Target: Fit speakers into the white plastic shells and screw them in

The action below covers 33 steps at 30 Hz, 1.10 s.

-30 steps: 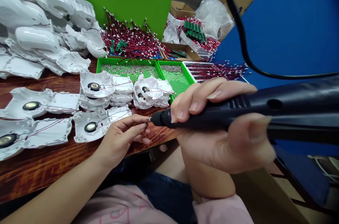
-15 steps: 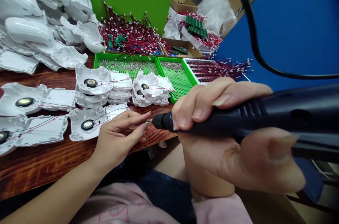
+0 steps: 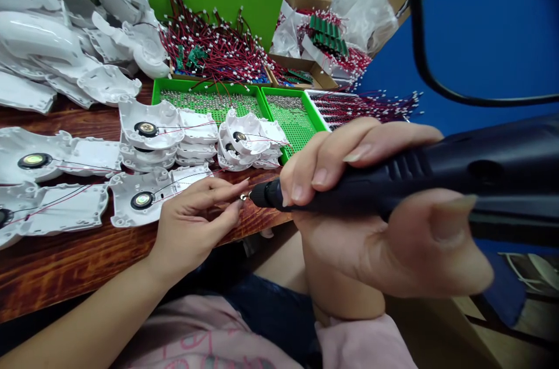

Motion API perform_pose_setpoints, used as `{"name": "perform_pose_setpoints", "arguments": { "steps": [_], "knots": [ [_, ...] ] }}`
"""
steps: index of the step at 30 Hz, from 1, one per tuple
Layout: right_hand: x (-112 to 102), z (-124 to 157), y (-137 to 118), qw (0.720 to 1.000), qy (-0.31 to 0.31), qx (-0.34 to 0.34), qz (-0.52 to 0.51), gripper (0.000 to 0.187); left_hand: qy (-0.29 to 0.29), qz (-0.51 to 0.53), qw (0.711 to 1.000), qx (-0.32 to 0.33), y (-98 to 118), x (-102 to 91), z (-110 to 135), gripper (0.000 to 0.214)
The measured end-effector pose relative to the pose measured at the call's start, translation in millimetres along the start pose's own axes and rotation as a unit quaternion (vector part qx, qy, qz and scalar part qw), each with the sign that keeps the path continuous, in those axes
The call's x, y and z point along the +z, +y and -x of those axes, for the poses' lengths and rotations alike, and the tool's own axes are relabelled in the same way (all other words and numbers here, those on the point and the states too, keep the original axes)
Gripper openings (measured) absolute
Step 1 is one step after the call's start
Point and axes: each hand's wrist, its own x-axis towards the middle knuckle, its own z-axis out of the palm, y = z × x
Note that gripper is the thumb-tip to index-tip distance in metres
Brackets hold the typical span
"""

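Observation:
My right hand (image 3: pixel 349 212) is shut around a black corded soldering iron (image 3: pixel 419 174), with its narrow nozzle pointing left. My left hand (image 3: pixel 196 217) pinches a thin wire with a tiny metal end (image 3: pixel 243 197) just in front of that nozzle. The wire appears to run back to a white plastic housing (image 3: pixel 144 200) on the table, which has a round speaker (image 3: pixel 142 201) set in it. Nozzle and metal end are very close, but I cannot tell whether they touch.
White housings with speakers lie in rows and stacks on the wooden table (image 3: pixel 56 264). Behind them are white shells (image 3: pixel 43 37), green perforated trays (image 3: pixel 209 104), and red-black wire bundles (image 3: pixel 209 55). The iron's cord (image 3: pixel 419 37) rises at right before a blue panel (image 3: pixel 480 49).
The whole view has drifted, so the table items sit higher and further left. My left fingers have parted slightly. My right hand still grips the iron, its nozzle staying close to the wire end.

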Motion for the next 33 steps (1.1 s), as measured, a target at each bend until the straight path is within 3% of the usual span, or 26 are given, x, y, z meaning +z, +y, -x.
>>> {"name": "perform_pose_setpoints", "arguments": {
  "steps": [13,20,26,33],
  "knots": [
    [4,-12,17,0.998,0.050,0.006,-0.049,0.037,0.033,-0.067,0.994,0.083,0,1.0,0,0.038],
    [3,-12,11,0.997,0.054,-0.017,-0.050,0.038,0.036,-0.055,0.997,0.031,0,2.8,-2,0.021],
    [-1,-4,12,0.998,0.040,-0.035,-0.023,0.028,0.026,-0.022,0.999,-0.024,-1,1.8,-1,0.013],
    [0,-3,14,0.999,0.025,-0.023,0.017,0.026,-0.002,-0.063,0.997,0.037,4,3.3,-2,0.004]
  ]
}}
